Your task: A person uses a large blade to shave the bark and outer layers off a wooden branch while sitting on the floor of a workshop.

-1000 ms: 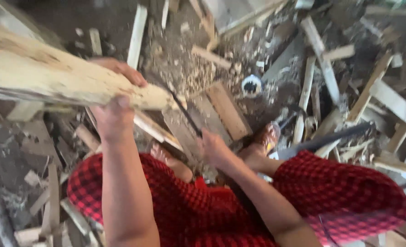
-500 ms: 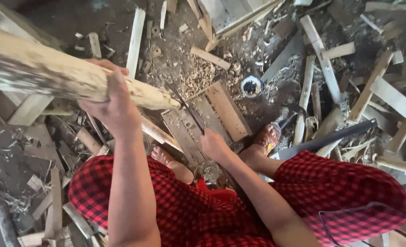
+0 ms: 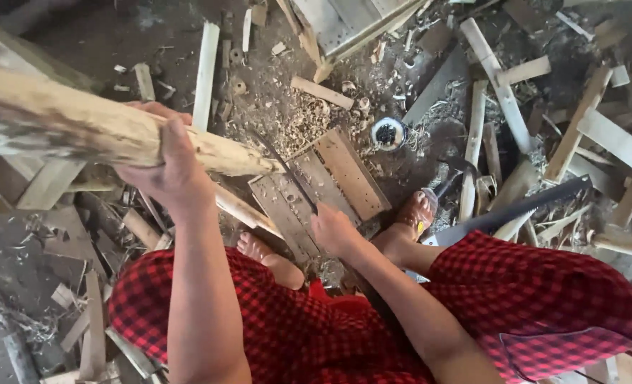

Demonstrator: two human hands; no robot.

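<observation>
You are shaving a pale, rough log [image 3: 117,139]: your left hand [image 3: 170,167] has its fingers wrapped tight around the log's thick shaft, holding it slanted with the tapered tip resting on a flat board [image 3: 330,185] on the floor in front of your feet. Your right hand [image 3: 333,229] is closed around the handle of a thin dark blade [image 3: 284,167] set against that tip. The next cut, I judge, calls for a steady left grip and a controlled stroke away from your bare toes. Curled shavings [image 3: 298,124] and splintery offcuts litter the dirt floor.
</observation>
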